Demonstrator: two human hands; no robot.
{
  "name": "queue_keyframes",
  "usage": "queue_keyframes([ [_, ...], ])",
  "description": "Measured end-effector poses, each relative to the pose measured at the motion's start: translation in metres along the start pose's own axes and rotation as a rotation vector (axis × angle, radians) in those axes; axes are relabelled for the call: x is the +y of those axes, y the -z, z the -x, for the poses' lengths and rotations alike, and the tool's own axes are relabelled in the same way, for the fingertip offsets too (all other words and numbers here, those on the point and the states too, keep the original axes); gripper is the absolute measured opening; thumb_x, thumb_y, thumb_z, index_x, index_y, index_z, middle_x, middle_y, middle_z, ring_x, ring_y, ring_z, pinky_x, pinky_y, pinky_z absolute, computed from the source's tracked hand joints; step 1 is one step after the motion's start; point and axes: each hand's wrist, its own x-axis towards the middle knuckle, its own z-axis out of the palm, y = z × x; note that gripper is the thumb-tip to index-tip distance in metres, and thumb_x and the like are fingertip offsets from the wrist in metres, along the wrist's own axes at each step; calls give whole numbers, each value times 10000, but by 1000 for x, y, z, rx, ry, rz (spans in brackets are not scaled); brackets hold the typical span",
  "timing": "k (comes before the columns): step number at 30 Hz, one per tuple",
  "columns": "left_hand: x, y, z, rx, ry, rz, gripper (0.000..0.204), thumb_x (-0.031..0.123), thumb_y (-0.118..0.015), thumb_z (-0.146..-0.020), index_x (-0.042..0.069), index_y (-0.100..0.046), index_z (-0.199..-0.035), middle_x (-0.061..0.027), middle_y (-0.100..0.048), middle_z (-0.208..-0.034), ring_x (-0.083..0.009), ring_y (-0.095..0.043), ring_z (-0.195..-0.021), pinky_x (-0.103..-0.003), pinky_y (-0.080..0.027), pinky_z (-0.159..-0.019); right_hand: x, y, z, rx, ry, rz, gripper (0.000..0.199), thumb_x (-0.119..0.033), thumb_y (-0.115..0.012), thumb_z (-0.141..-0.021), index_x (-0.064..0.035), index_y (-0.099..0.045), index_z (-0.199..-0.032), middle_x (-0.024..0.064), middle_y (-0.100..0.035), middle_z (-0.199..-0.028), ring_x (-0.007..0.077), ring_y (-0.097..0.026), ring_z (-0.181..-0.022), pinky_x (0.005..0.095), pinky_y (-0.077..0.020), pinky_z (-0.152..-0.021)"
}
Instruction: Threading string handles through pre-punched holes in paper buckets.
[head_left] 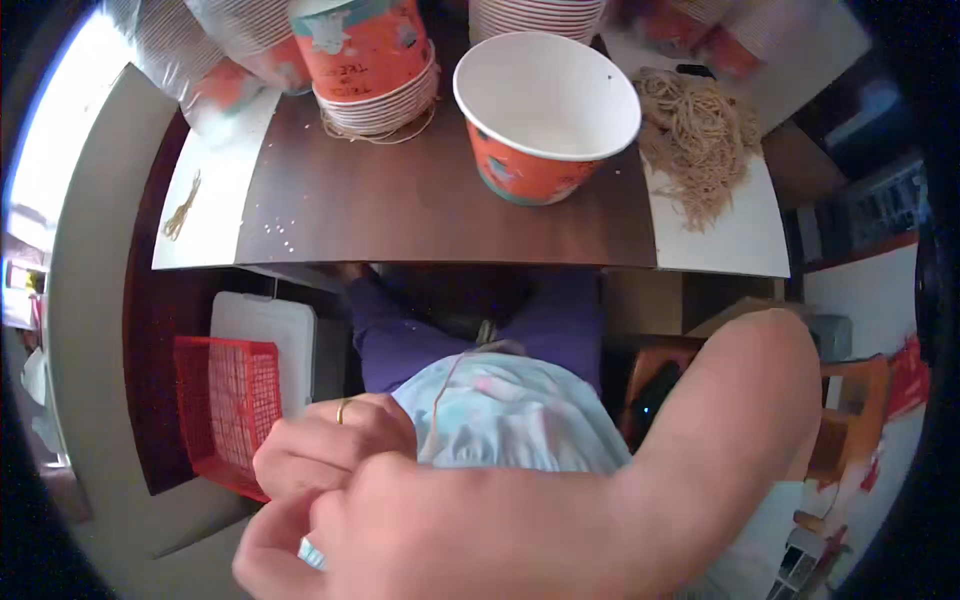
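Note:
Close in front of my body, my left hand [340,440], with a ring on one finger, is pressed against my right hand [400,525]. Both have curled fingers, and their fingertips are mostly hidden. A thin tan string [445,390] hangs over my lap and runs up to the hands. My right forearm crosses from the right side. On the table beyond stands an upright orange paper tub [520,175] with a white inside. A tangled heap of tan string [705,140] lies at the right of the tabletop.
An upside-down stack of orange tubs [370,60] stands at the far left, another tub stack [540,18] behind the single tub. A small string bundle [182,208] lies on the table's left end. Below are a red plastic basket [230,410] and a white-lidded box [265,335].

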Motion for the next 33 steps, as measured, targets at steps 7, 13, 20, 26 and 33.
queue_keyframes([
  [7, 16, 35, -32, -569, 288, -392, 85, -17, -596, -737, -42, -640, -805, -118, -636, -781, -227, -582, -647, -317, -448, -580, 13, 1, 132, -122, 133, 292, 458, -362, -652, -784, 4, -573, -1047, 99, -521, -789, 173, -505, -597, 248, -377, -407],
  [13, -44, 39, -29, -303, 510, -583, 42, 2, -610, -784, -12, -643, -805, -93, -594, -688, -159, -579, -608, -265, -450, -548, 72, -30, 128, 220, -764, -372, 897, -346, -757, -728, 20, -281, -1395, 224, -531, -1225, 293, -572, -1061, 385, -437, -937],
  [20, -56, 45, -19, -324, 586, -650, 92, 61, -639, -826, -11, -662, -879, -91, -594, -688, -136, -561, -612, -261, -449, -564, 83, -66, 119, 464, -905, -960, 481, -89, -635, -868, -8, -428, -1295, 79, -579, -1055, 115, -594, -840, 257, -489, -726],
  [26, -55, 50, -16, -148, 917, -391, 187, 129, -573, -903, -31, -667, -922, -70, -658, -795, -100, -587, -707, -243, -474, -639, 85, -68, 120, 501, -634, -54, 122, 11, -666, -790, -8, -631, -906, 80, -609, -781, 156, -604, -660, 262, -486, -569],
  [33, -61, 59, -19, -118, 1118, -240, 222, 154, -542, -932, -32, -662, -949, -63, -664, -822, -88, -593, -750, -226, -483, -672, 88, -66, 124, 456, -550, 151, 157, 17, -678, -750, -20, -607, -885, 116, -584, -782, 261, -602, -669, 334, -499, -581],
])
